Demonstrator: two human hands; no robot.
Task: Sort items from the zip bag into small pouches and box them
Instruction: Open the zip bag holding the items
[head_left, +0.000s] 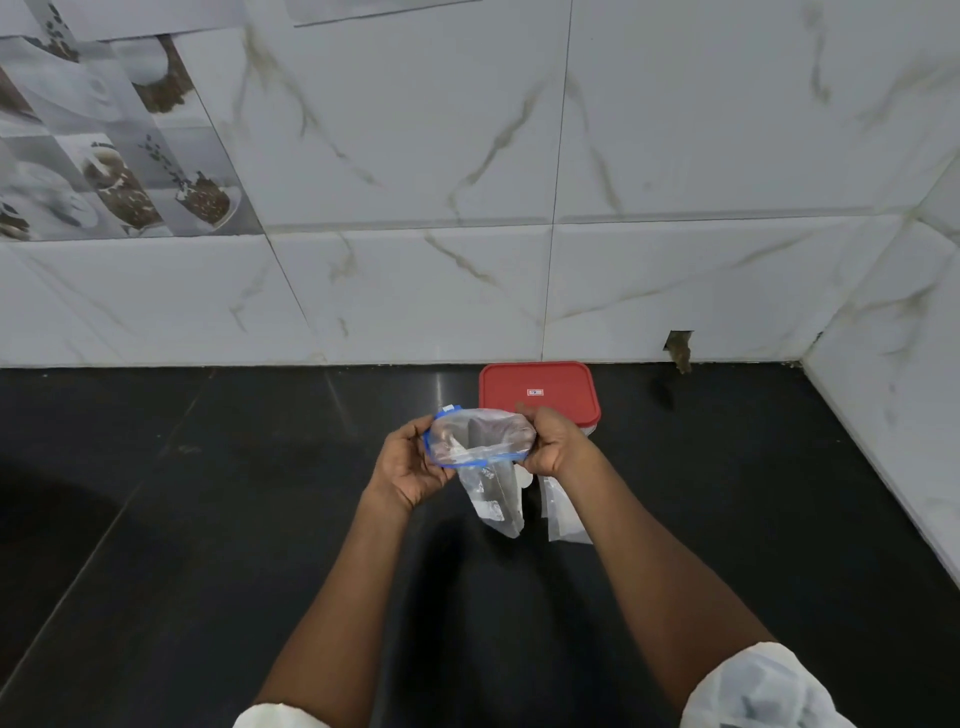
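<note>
Head: left hand (410, 464), right hand (557, 446) around zip bag (479, 441)

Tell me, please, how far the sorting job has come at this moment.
Done: nothing looks sorted yet. In hand: the left hand and right hand hold the zip bag open at its blue rim, with dark contents inside. Left: the clear pouches lie flat on the counter, seemingly empty, and the box has its red lid on.

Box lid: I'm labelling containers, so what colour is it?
The box lid is red, with a small label near its centre; the head view shows it.
</note>
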